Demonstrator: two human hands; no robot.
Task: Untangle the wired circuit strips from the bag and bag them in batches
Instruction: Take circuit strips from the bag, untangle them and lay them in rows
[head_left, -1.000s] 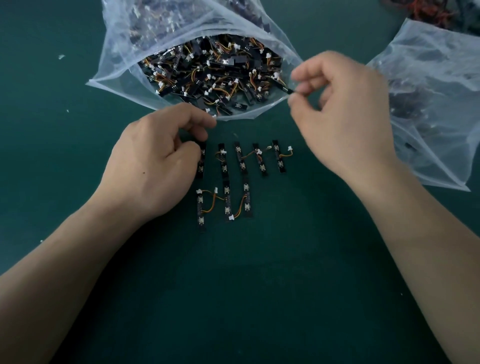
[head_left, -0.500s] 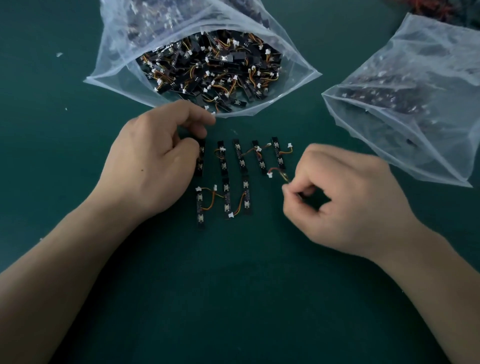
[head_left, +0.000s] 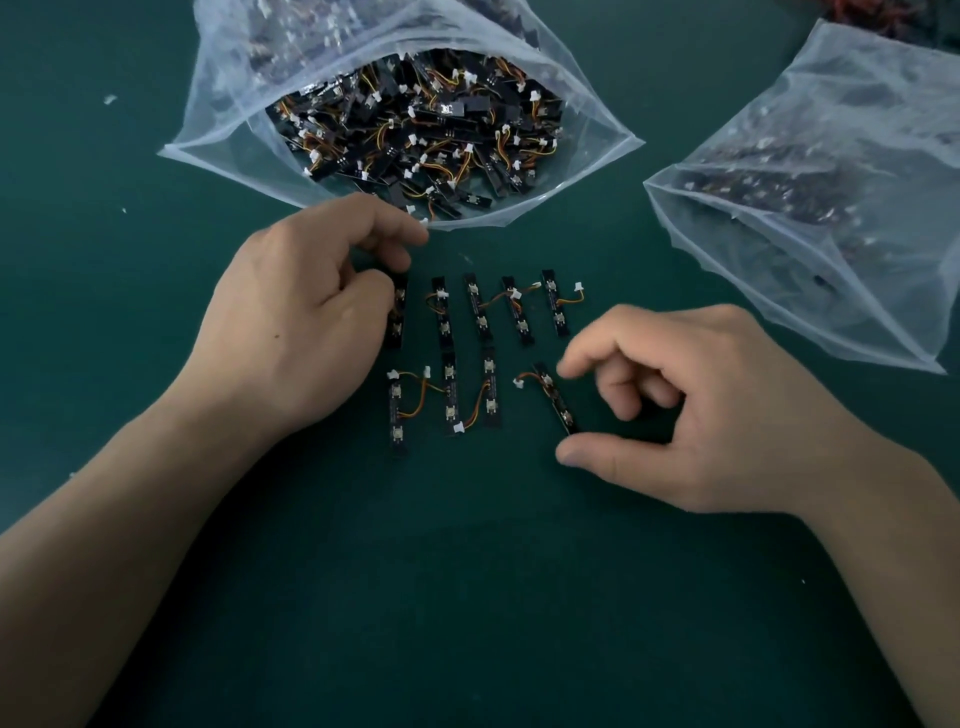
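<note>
Left hand (head_left: 301, 317) curled, right hand (head_left: 691, 410) open

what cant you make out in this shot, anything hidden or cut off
- Top-left black circuit strip, head view: its left edge is hidden under the left hand.
- Cloudy clear plastic bag on the right: the film blurs its dark contents.
- Red-orange wires in the top right corner: cut off by the frame edge.
- Strip markings: too small to read.

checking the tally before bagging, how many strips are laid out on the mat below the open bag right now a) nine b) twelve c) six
a: five strips form the top row, the leftmost partly under the left hand, and four the bottom row, the last one lying tilted by the right hand.
</note>
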